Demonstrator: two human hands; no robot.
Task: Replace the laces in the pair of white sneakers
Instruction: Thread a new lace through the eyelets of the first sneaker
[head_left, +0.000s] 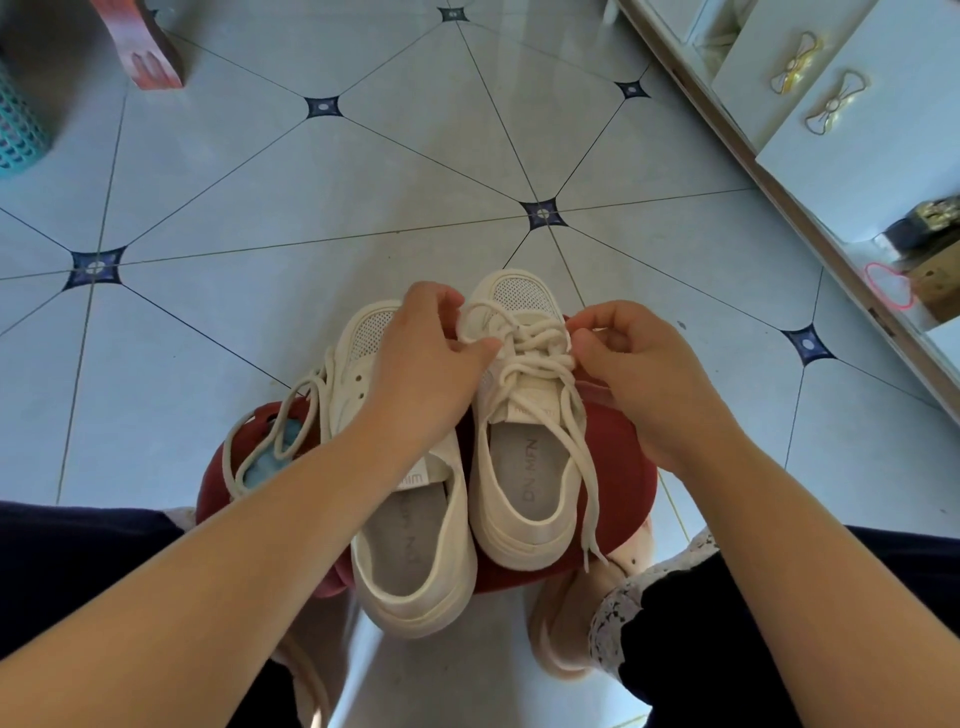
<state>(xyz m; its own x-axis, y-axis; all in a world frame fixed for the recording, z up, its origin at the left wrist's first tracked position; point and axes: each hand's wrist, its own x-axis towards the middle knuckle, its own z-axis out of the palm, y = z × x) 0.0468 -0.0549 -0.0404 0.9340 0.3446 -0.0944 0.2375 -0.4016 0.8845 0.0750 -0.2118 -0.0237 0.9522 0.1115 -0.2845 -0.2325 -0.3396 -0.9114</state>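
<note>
Head cam: both white sneakers sit side by side, toes away from me, on a red stool (621, 467) between my knees, over tiled floor (363, 182). Left hand (426, 358) reaches across the left-side sneaker (415, 551) and pinches the lace (537, 358) near the front eyelets of the right-side sneaker (519, 483); right hand (639, 374) pinches the same lace from the other side, fingers curled. One lace end trails past that sneaker's heel; a second lace (278, 436) loops off the left-side sneaker onto the stool
</note>
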